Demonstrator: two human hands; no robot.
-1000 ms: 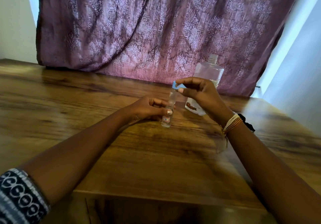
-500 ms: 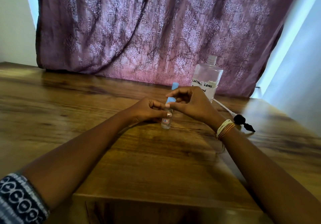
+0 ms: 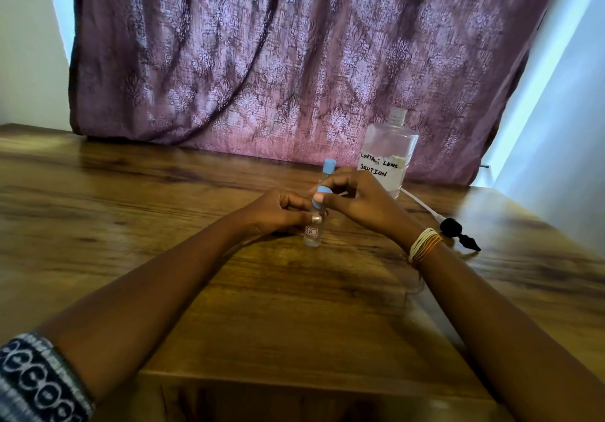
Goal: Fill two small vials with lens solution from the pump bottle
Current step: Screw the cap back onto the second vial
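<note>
A small clear vial (image 3: 313,233) with a red-edged label stands upright on the wooden table (image 3: 131,212). My left hand (image 3: 278,210) grips its body. My right hand (image 3: 357,197) pinches a light blue cap (image 3: 321,197) sitting on the vial's mouth. A second vial with a blue cap (image 3: 328,166) stands just behind, mostly hidden by my right hand. The clear bottle (image 3: 389,156) labelled "Contact Lens Solution" stands uncapped at the back right. Its black pump head (image 3: 458,233) with a white tube lies on the table to the right.
A purple patterned curtain (image 3: 294,61) hangs along the table's far edge. A pale wall (image 3: 569,127) rises at the right. The table's near edge (image 3: 294,379) runs just below my forearms.
My right hand has come down from in front of the bottle with the blue cap and set it on the vial. The left hand kept hold of the vial.
</note>
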